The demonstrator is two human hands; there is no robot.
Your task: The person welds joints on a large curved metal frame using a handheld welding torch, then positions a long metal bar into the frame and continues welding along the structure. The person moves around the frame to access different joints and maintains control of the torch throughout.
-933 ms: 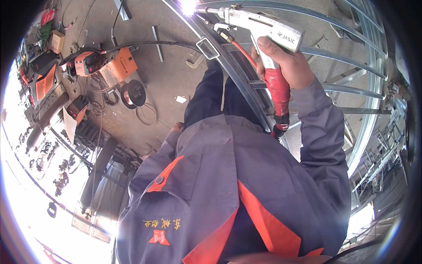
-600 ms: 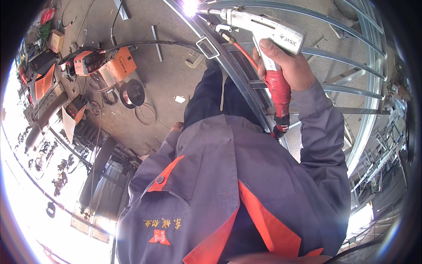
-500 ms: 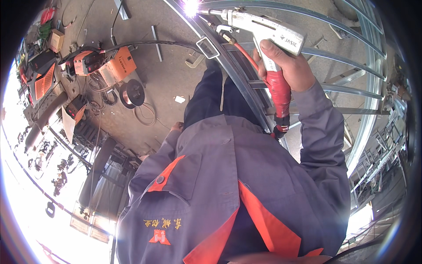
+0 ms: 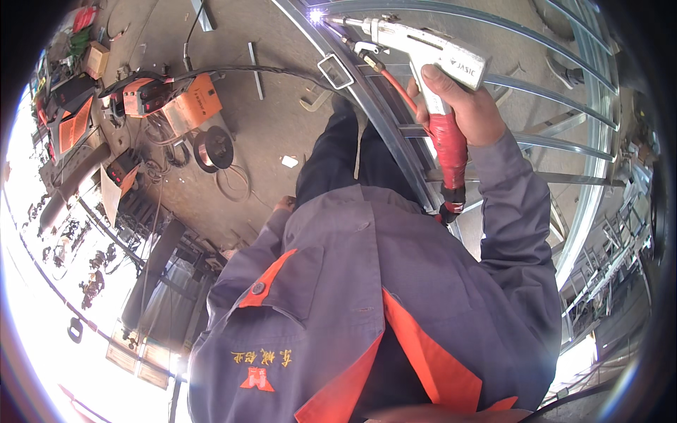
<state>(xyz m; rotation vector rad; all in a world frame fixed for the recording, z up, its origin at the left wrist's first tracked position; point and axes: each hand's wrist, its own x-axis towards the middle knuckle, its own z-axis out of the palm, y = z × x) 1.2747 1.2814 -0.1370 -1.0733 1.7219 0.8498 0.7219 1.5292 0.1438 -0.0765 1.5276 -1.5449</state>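
Note:
My right hand (image 4: 469, 106) is wrapped round the grip of a white handheld welding gun (image 4: 423, 48), its thumb up at the gun's body. A red-taped cable sleeve (image 4: 448, 149) runs down from the grip. At the nozzle tip, a small violet-white spark (image 4: 316, 15) glows against the metal frame (image 4: 384, 120), near a joint at the far end. My left hand (image 4: 285, 203) hangs low beside my left hip, mostly behind my sleeve and jacket, and its fingers cannot be made out.
An orange-and-black machine (image 4: 192, 104) and a wire spool (image 4: 213, 149) stand on the floor to the left. A black cable (image 4: 247, 68) crosses toward the frame. Curved metal bars (image 4: 557, 144) spread to the right. A loose metal strip (image 4: 255, 70) lies on the floor.
The glare at the nozzle tip has shrunk from a large bright flare to a small spark. The view has shifted slightly; my right hand keeps its hold on the gun.

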